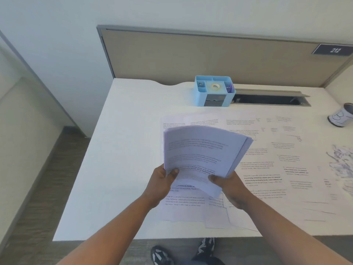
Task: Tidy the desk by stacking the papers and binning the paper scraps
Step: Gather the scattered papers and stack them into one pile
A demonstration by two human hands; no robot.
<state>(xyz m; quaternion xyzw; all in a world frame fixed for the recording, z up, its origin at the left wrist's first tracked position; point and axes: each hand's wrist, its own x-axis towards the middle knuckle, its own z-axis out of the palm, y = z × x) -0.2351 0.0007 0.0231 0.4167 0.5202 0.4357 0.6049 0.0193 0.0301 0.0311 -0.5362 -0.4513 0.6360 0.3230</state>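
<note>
A stack of printed papers (202, 152) is lifted above the white desk (122, 150), bowed upward at its far end. My left hand (162, 183) grips its near left corner, thumb on top. My right hand (229, 186) grips the near right corner, thumb on the top sheet. More loose printed sheets (267, 169) lie spread flat over the desk beneath and to the right. Crumpled paper scraps (342, 161) sit at the right edge.
A light blue desk organiser (214, 91) with a tape roll stands at the back. Behind it runs an open cable tray (267, 98) and a partition panel. A white cup (342, 115) leans at the far right. My shoes show below the desk's front edge.
</note>
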